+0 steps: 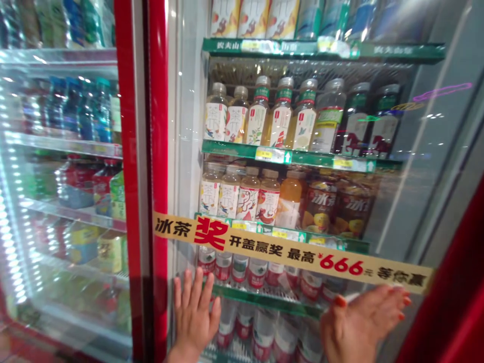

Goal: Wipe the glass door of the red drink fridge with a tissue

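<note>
At the lower middle, my left hand [194, 317] is raised flat with spread fingers in front of the glass door of a drinks fridge. My right hand [357, 322], with orange-red nails, is lower right, its thumb apart and its fingers stretched to the right just under the yellow strip. Neither hand appears to hold anything; whether they touch the glass is hard to tell. Across the door runs a yellow promotional strip [249, 248] with black and red print. Behind the glass stand tea bottles [216, 115] and dark iced tea bottles [319, 206].
A red door frame [159, 126] separates this fridge from another lit drinks fridge [62, 143] on the left. Green-edged shelves [230, 147] carry price tags. Red-labelled bottles [262, 333] stand on the lowest visible shelf. A blurred red edge [449, 302] lies at lower right.
</note>
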The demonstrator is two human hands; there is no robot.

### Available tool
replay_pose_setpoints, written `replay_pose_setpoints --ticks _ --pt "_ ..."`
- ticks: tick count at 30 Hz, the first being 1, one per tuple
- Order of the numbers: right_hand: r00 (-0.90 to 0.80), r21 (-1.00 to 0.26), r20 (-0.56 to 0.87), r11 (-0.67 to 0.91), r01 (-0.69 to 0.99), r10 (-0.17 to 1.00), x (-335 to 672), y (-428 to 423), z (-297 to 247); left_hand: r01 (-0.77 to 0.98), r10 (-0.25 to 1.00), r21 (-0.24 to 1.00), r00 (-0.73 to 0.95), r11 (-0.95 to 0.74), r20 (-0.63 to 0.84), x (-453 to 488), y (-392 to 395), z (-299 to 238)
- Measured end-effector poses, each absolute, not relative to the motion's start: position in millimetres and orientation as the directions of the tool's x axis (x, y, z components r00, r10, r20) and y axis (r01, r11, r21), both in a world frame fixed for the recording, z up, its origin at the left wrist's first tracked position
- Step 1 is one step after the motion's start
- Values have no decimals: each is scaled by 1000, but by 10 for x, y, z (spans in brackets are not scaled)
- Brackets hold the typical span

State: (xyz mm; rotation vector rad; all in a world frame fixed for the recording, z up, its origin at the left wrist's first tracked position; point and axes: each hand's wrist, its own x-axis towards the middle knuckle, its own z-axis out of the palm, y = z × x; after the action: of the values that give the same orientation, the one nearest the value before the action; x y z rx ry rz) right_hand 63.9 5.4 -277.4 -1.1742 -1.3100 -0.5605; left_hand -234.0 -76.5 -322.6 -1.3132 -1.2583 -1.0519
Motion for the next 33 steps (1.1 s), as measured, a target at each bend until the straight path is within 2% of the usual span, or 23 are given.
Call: replay_pose_setpoints --ticks 1,2,5,6,7,8,9,12,13,14,15,17,19,20,21,22,23,26,27,28,29,31,33 --pt "205 -296 943 382 875 260 491 22 -2706 994 137 -99 92 47 986 -2349 -764 -3227" --pt "114 -196 969 403 894 217 334 -21 -2701 993 140 -102 94 51 986 -2355 -766 -3224" --pt "-320 296 947 447 844 -22 87 -100 -3032 995 133 -94 88 43 987 -2355 -779 -3212" --pt "-418 415 904 435 799 -93 130 -87 -3187 995 131 -89 83 40 988 -2353 -781 -3211" --pt "-460 467 879 420 778 -125 228 -55 -3313 996 131 -85 79 39 988 -2350 -781 -3210" --pt "-442 445 890 412 795 -110 355 -13 -3382 996 128 -85 79 37 989 -2348 -778 -3208" --pt "-366 355 929 409 841 -53 482 30 -3378 996 123 -86 81 35 989 -2345 -772 -3206" --pt "23 -87 985 378 922 170 574 87 -2967 996 105 -90 87 27 991 -2330 -753 -3196" --pt "97 -164 976 365 917 196 463 64 -2773 995 100 -94 91 24 991 -2325 -752 -3194" --pt "105 -167 977 364 916 185 295 21 -2601 995 100 -95 93 21 991 -2322 -757 -3194" --pt "37 -92 988 377 922 150 94 -38 -2477 995 101 -95 93 17 991 -2325 -769 -3194" --pt "-254 222 967 425 877 20 -272 -165 -2400 996 88 -87 87 -4 992 -2353 -820 -3188" --pt "-557 544 822 449 709 -115 -421 -241 -2457 996 60 -73 76 -49 995 -2422 -901 -3147" --pt "-646 638 746 448 627 -158 -397 -245 -2465 995 42 -68 71 -77 997 -2469 -947 -3102" --pt "-685 677 707 443 587 -173 -328 -228 -2421 993 25 -66 68 -102 997 -2521 -992 -3036" --pt "-673 664 721 439 605 -162 -241 -196 -2311 990 9 -62 64 -124 998 -2573 -1031 -2945" --pt "-616 601 778 436 670 -127 -169 -159 -2135 989 -8 -57 57 -140 998 -2622 -1061 -2830" --pt "-301 269 954 425 865 8 -249 -106 -1427 986 -69 -39 28 -165 997 -2714 -1084 -2374" --pt "-259 225 966 430 874 22 -381 -120 -1232 985 -84 -40 26 -169 996 -2726 -1070 -2205" --pt "-296 262 955 450 854 4 -539 -149 -1099 983 -97 -47 31 -175 995 -2730 -1048 -2040" --pt "-390 363 920 477 800 -47 -694 -184 -1032 981 -106 -60 41 -182 994 -2731 -1023 -1883" --pt "-628 632 750 501 591 -205 -898 -243 -1045 976 -121 -95 72 -196 990 -2730 -966 -1616" --pt "-764 791 564 468 393 -312 -888 -246 -1074 974 -119 -127 106 -189 987 -2739 -907 -1427"
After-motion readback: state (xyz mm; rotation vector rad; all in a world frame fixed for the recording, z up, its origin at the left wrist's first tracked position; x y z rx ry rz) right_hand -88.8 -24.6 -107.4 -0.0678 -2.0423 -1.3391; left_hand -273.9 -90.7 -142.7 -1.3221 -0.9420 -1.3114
